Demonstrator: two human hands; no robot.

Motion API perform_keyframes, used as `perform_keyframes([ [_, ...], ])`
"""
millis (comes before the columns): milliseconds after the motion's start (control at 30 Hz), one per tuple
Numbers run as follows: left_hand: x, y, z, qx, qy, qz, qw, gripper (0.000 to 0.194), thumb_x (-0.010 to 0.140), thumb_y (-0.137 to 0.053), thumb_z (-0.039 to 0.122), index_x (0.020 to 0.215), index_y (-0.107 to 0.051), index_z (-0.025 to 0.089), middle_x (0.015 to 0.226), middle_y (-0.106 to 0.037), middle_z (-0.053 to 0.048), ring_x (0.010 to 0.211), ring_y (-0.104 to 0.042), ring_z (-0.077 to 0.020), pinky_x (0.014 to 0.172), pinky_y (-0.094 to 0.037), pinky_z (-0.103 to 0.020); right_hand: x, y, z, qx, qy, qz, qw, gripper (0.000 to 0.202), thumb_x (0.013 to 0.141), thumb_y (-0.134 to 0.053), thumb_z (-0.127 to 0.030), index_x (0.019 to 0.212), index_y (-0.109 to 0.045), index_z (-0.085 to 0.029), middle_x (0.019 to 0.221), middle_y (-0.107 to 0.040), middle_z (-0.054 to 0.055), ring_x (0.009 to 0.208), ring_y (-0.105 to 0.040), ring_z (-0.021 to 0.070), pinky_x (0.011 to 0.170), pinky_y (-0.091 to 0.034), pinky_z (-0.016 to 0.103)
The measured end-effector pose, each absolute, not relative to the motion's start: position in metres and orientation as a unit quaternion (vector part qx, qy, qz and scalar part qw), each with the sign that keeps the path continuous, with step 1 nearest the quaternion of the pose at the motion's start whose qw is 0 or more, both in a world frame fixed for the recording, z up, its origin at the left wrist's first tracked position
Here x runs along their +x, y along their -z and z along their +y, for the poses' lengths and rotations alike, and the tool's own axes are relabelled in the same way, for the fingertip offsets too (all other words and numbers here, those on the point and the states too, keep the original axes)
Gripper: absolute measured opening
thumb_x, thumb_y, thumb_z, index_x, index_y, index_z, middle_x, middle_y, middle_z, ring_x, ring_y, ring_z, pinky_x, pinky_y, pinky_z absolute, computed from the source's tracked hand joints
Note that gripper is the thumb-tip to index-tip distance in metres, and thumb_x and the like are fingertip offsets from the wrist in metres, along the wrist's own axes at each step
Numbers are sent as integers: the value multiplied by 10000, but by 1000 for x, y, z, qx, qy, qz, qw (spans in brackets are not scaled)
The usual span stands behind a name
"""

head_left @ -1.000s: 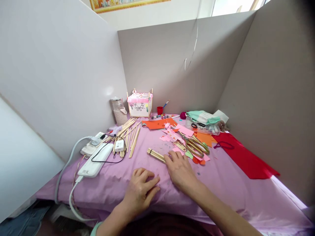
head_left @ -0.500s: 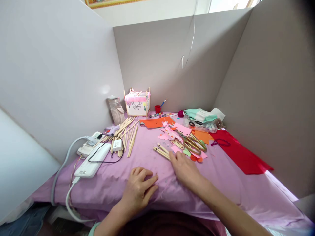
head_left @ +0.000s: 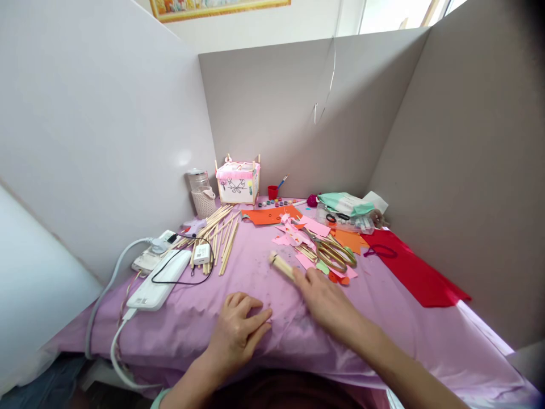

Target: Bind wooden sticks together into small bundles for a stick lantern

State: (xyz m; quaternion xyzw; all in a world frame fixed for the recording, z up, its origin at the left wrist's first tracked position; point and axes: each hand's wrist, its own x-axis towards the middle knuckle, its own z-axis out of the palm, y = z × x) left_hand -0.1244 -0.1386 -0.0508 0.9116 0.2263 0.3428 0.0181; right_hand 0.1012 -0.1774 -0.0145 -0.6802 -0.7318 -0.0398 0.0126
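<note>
A small bundle of short wooden sticks (head_left: 281, 264) points up and to the left from the fingers of my right hand (head_left: 326, 298), which are closed round its near end. A dark band shows near the bundle's far tip. My left hand (head_left: 242, 326) rests on the purple cloth (head_left: 279, 335) near the front edge, its fingers apart and nothing in them. Pink paper scraps (head_left: 293, 230) and gold-handled scissors (head_left: 334, 253) lie just beyond my right hand. Longer wooden sticks (head_left: 227, 247) are spread out at the left.
A white power bank (head_left: 159, 281), a charger (head_left: 201, 254) and cables lie at the left. Behind stand a cup (head_left: 202, 199), a decorated box (head_left: 237, 184) and a red pot (head_left: 273, 192). Red cloth (head_left: 419, 272) lies at the right. Grey panels (head_left: 298, 119) enclose the table.
The sticks in my right hand were fanned slightly apart and now lie close together in one bundle. My left hand has barely moved. The view has tilted up slightly.
</note>
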Motion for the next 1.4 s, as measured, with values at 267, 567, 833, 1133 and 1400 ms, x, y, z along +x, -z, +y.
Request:
perform_keyframes([
  [267,-125,51,-139,910,-348,223,18,224,830,-573,224,1023,-684,242,903,-613,-76,845,-520,-187,753,-439,-364,111,13,-194,-689,6,-724,1,567,849,-357,-44,1400,-335,-176,1075,-536,140,892,-546,204,726,-407,271],
  [567,-128,47,-142,907,-363,204,58,179,812,-581,196,931,-705,243,835,-604,-60,806,-519,-174,739,-426,-358,99,14,-191,-697,23,-717,6,575,851,-355,-48,1414,-309,-153,1083,-533,160,936,-544,222,747,-428,293],
  [833,-126,44,-143,903,-362,216,79,199,842,-532,213,906,-719,233,796,-594,-65,764,-520,-164,715,-433,-340,66,7,-140,-709,32,-705,13,506,875,-311,-75,1378,-355,-109,1105,-539,183,971,-557,256,747,-464,342],
  [1133,-124,42,-142,902,-365,214,87,188,841,-537,203,862,-722,231,739,-572,-53,729,-504,-156,699,-415,-334,50,4,-119,-698,23,-716,23,500,864,-325,-47,1358,-352,-117,1119,-531,194,995,-556,247,766,-477,355],
  [1400,-125,45,-143,900,-364,219,95,179,834,-545,199,802,-719,227,711,-552,-46,705,-486,-146,679,-397,-324,48,9,-93,-718,47,-693,39,515,866,-301,-40,1377,-338,-90,1111,-545,200,976,-573,234,739,-481,327],
])
